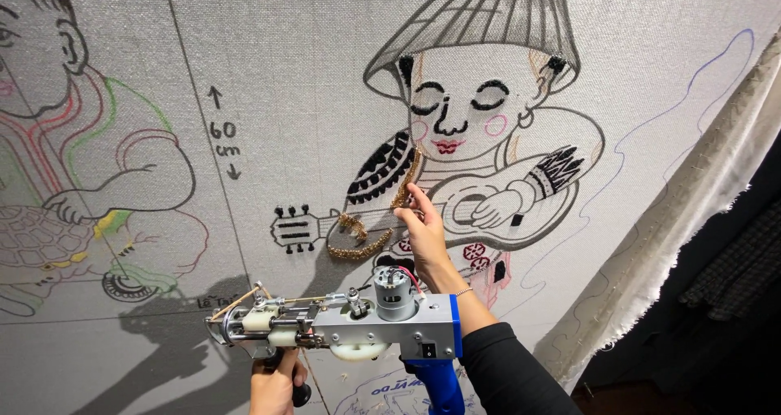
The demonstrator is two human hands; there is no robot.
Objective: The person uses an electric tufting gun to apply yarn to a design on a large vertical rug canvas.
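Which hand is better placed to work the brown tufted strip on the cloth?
Right, probably. The right hand has its fingertips on the brown tufted strip, while the left hand is low and gripping the tufting gun.

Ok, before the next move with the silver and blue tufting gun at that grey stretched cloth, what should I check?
1. Left hand on the black front grip of the silver and blue tufting gun: ok, fingers closed round it.
2. Blue rear handle held: not ok, no hand on it.
3. Right hand away from the gun's needle end: ok, its fingertips are up on the golden-brown tufted yarn line.
4. Needle end off the grey stretched cloth: cannot tell.
5. Cloth flat around the yarn line: ok, no wrinkles show.
6. Gun's black switch off: cannot tell.
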